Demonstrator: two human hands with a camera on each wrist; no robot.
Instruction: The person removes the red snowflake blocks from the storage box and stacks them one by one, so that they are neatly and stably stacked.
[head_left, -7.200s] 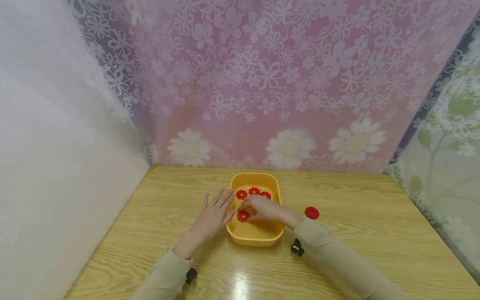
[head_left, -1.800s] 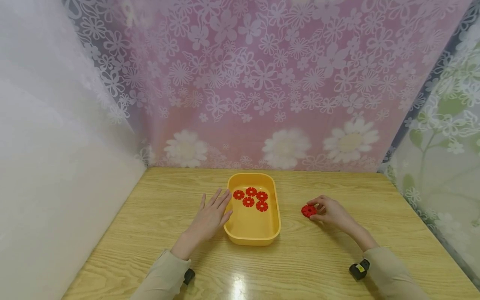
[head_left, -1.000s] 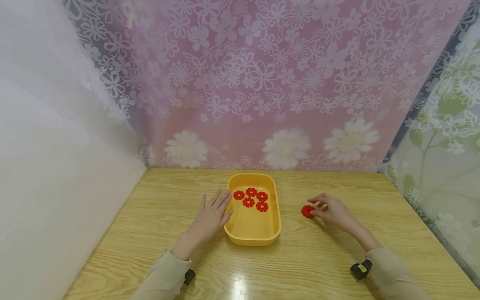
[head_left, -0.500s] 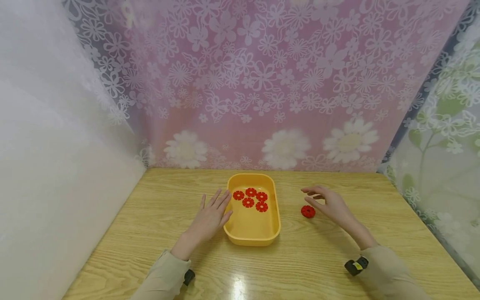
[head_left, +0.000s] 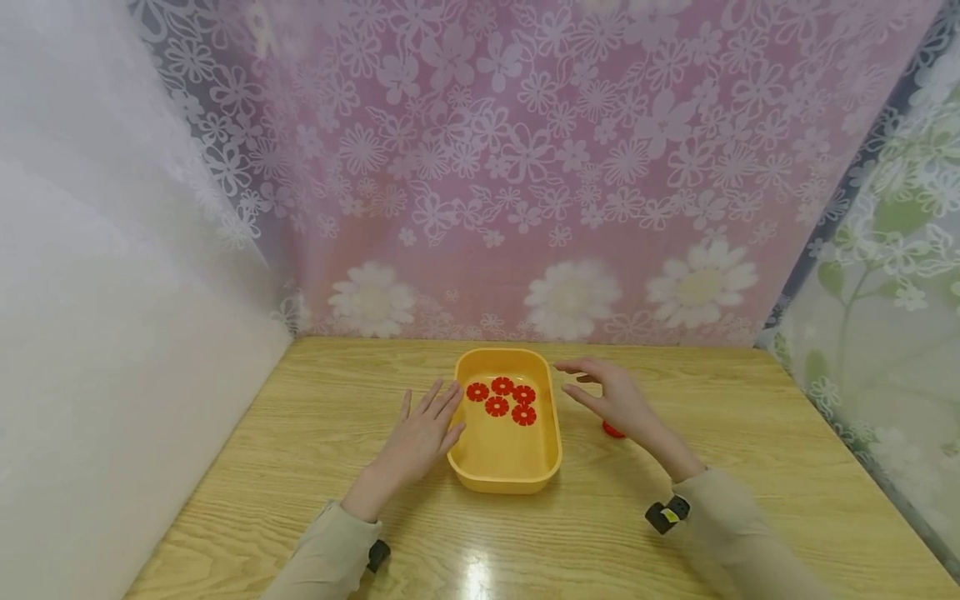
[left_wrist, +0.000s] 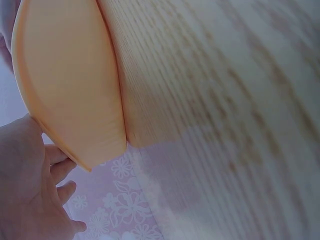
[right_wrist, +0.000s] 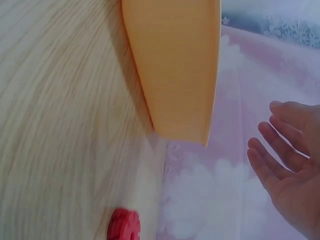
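In the head view, a yellow plastic bin (head_left: 506,483) stands on the table with several red notched discs (head_left: 497,406) lying flat inside. My left hand (head_left: 420,433) rests its spread fingers on the bin's left rim; the left wrist view shows the hand (left_wrist: 25,185) at the bin's edge. To the right of the bin, my right hand (head_left: 615,400) hovers with relaxed fingers, holding nothing. Partly hidden beneath it lies a red stack of discs (head_left: 613,429) on the table. In the right wrist view, the stack (right_wrist: 124,225) appears low, apart from my hand (right_wrist: 295,160).
The wooden table (head_left: 315,533) extends on both sides of the bin. A pink flowered curtain (head_left: 480,208) hangs along its back edge, a white sheet (head_left: 135,292) on the left and a flowered sheet (head_left: 892,333) on the right.
Earlier my right hand reached into the bin, then held a red disc at the stack. It has since let go, risen and moved left towards the bin. My left hand stays put.
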